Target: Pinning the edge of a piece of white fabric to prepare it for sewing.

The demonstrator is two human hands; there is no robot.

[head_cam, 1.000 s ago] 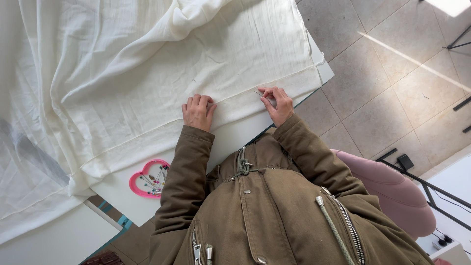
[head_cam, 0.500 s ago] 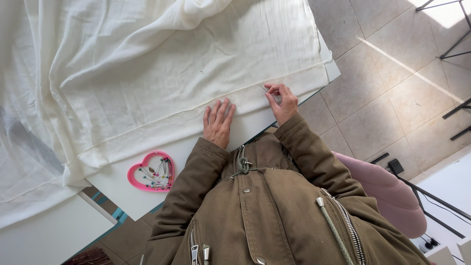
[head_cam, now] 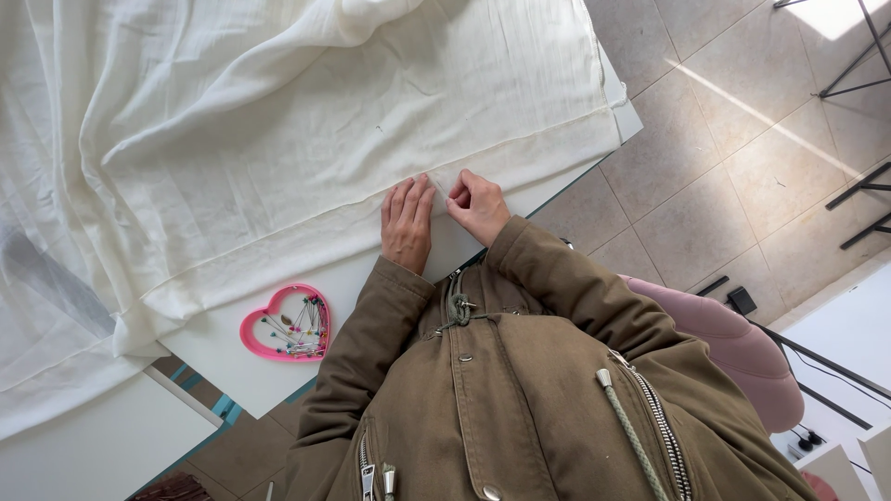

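Note:
A large cream-white cloth (head_cam: 278,121) lies spread and rumpled over a white table (head_cam: 213,343), with a folded hem running along its near edge. My left hand (head_cam: 406,223) lies flat on the hem, fingers together and stretched out. Right beside it, my right hand (head_cam: 476,204) pinches the hem's fold between thumb and fingertips. Both arms wear an olive-brown jacket (head_cam: 520,390).
A pink heart-shaped dish (head_cam: 283,325) holding several coloured-head pins sits on the table to the left of my left arm. A pink chair (head_cam: 733,343) is behind me. Beige floor tiles (head_cam: 724,167) and black metal legs (head_cam: 863,195) lie to the right.
Both hands have come together along the hem: the left hand slid right and flattened, and the right hand moved left and now pinches the fold beside it.

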